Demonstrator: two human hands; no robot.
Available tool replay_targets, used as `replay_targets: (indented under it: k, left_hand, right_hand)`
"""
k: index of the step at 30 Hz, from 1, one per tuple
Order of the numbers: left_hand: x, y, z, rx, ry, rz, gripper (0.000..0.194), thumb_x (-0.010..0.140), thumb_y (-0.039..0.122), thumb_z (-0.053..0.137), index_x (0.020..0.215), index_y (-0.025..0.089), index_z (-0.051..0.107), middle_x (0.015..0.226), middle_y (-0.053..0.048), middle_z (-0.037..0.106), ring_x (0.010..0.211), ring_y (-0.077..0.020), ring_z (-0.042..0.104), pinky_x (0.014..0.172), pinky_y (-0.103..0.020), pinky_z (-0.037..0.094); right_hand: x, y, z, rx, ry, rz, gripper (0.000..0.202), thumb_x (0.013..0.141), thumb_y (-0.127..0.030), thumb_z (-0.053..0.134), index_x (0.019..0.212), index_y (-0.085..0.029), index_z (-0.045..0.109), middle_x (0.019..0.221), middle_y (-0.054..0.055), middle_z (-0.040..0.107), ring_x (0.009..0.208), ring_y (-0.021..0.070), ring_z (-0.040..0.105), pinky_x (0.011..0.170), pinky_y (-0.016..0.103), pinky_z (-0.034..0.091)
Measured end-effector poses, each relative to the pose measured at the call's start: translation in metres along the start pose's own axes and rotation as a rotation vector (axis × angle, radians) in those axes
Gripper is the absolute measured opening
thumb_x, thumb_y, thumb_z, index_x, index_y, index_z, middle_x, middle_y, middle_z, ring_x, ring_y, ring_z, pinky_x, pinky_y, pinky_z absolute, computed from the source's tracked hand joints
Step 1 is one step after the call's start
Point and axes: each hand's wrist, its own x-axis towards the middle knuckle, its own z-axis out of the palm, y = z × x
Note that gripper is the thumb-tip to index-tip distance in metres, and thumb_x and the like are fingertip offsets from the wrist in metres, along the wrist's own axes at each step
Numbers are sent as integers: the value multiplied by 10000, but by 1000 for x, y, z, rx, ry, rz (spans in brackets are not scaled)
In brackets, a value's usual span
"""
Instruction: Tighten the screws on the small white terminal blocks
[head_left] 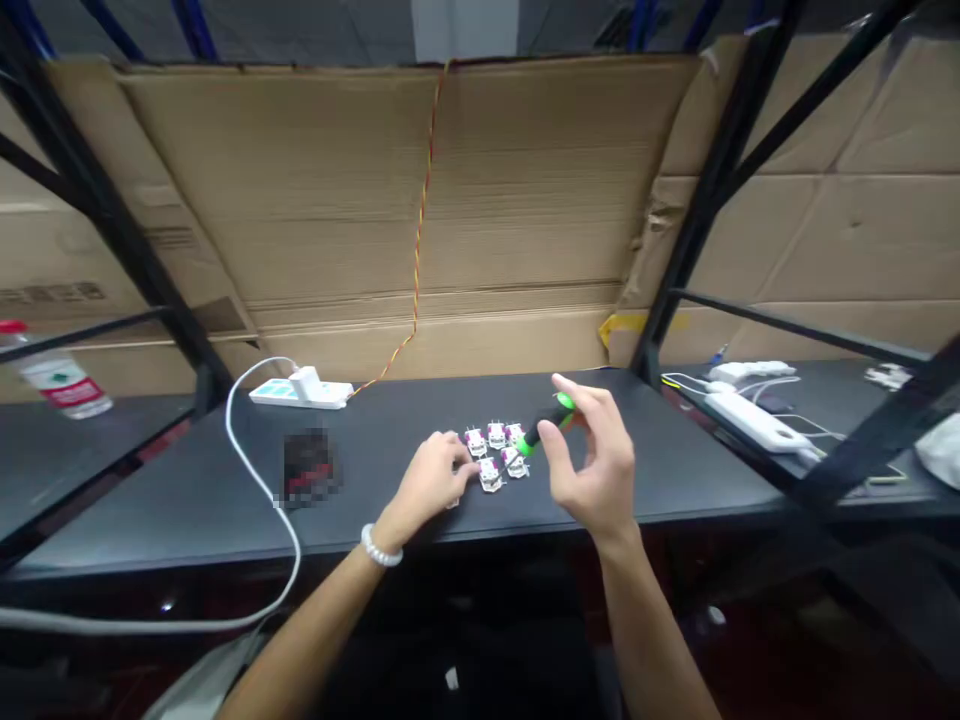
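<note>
My right hand grips a black and green screwdriver by its handle end. The screwdriver leans down to the left, its thin shaft reaching a small white part with a purple piece on it. At that part's left edge are the closed fingertips of my left hand, which steady it on the dark tabletop. Several like parts lie close by, among them one white part just to the right and another white part behind. My left fingers partly cover one more.
A white power strip with a plug lies at the back left, its white cable curving over the table's front edge. A pixelated dark object sits left. Black shelf posts flank the table; more power strips lie right.
</note>
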Motion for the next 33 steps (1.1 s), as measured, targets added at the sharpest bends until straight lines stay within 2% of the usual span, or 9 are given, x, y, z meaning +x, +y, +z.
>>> replay_targets:
  k: [3, 5, 7, 9, 12, 18, 24, 33]
  left_hand:
    - [-4, -2, -4, -6, -4, -12, 292, 1027, 390, 653, 853, 207, 799, 954, -86, 740, 959, -287, 650, 910, -426, 519]
    - [-10, -6, -13, -46, 11, 4, 291, 1046, 381, 617, 900, 212, 803, 976, -82, 744, 978, -282, 658, 951, -432, 528]
    - [-18, -13, -26, -107, 10, 47, 239, 1054, 344, 598, 1015, 227, 803, 1093, -82, 743, 1073, -276, 664, 1020, -429, 533]
    - [-27, -22, -38, -164, -54, 128, 210, 1031, 352, 652, 1155, 255, 791, 1274, -91, 716, 1220, -283, 632, 1131, -459, 503]
    - [-36, -35, -49, -195, -192, 206, 344, 977, 306, 742, 1321, 294, 749, 1472, -102, 633, 1411, -309, 525, 1248, -521, 417]
    - [-40, -38, -44, -231, -284, 167, 412, 965, 186, 735, 1364, 288, 729, 1433, -86, 656, 1366, -282, 575, 1239, -487, 434]
    - [-39, -33, -38, -269, -274, 158, 378, 936, 188, 781, 1304, 275, 763, 1355, -77, 678, 1299, -271, 622, 1196, -441, 473]
    - [-37, -31, -36, -277, -283, 140, 375, 889, 186, 844, 1255, 255, 797, 1339, -84, 684, 1272, -279, 644, 1170, -421, 488]
  right_hand:
    - [1, 1, -3, -6, 8, 5, 457, 972, -213, 657, 1428, -235, 642, 1157, 116, 675, 944, 241, 660, 792, 412, 607]
    - [1, 3, -3, -11, 28, 20, 452, 971, -222, 664, 1424, -226, 645, 1177, 124, 679, 954, 244, 666, 800, 415, 609]
    - [0, 5, -1, 14, 57, 58, 449, 978, -236, 666, 1426, -221, 640, 1214, 131, 690, 994, 250, 685, 824, 416, 618]
    - [-2, 8, 2, 81, 76, 108, 445, 991, -253, 667, 1433, -221, 629, 1229, 129, 715, 1027, 250, 713, 848, 408, 633]
    - [-6, 11, 9, 153, 50, 159, 446, 1001, -289, 684, 1438, -226, 626, 1178, 110, 762, 998, 237, 746, 878, 401, 645]
    - [-14, 14, 29, 170, -62, 175, 453, 986, -322, 721, 1430, -264, 653, 1096, 71, 760, 840, 197, 730, 811, 373, 647]
    - [-25, 13, 48, 185, -124, 175, 456, 984, -316, 716, 1434, -275, 651, 1032, 45, 722, 782, 175, 670, 769, 355, 617]
    - [-25, 6, 54, 154, -160, 137, 443, 988, -293, 707, 1427, -271, 655, 977, 28, 690, 737, 160, 610, 738, 328, 581]
